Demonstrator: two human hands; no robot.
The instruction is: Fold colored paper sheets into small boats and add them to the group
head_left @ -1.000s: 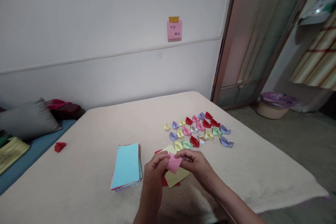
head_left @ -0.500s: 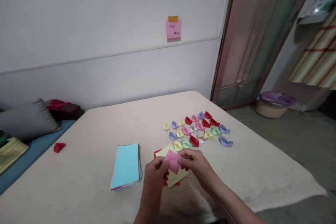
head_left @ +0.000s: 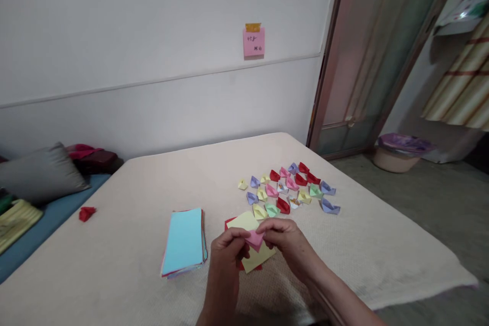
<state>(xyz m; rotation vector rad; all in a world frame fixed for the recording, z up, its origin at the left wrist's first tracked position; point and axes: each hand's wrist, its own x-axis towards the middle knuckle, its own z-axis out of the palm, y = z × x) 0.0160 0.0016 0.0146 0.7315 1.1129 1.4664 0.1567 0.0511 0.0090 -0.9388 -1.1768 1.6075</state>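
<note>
Between my hands is a small pink folded paper (head_left: 254, 240), its lower point showing below my fingers. My left hand (head_left: 230, 247) pinches its left side, and my right hand (head_left: 281, 237) grips the right side along the top. Under the hands lie yellow paper sheets (head_left: 254, 262) over a red sheet (head_left: 228, 222). Left of them is a stack of coloured paper (head_left: 185, 242) with a light blue sheet on top. Beyond the hands stand several small folded paper boats (head_left: 283, 206) in red, pink, yellow, green, purple and white.
A lone red folded paper (head_left: 86, 213) lies at the far left of the cloth-covered surface (head_left: 126, 254). A grey pillow (head_left: 42, 175) is beyond that edge. On the wall hangs a taped pink note (head_left: 254, 42). A lined bin (head_left: 399, 153) stands on the floor at right.
The pink paper's upper part has folded down, so its diamond shape now shows as a smaller downward triangle. My fingers have moved to its top edge.
</note>
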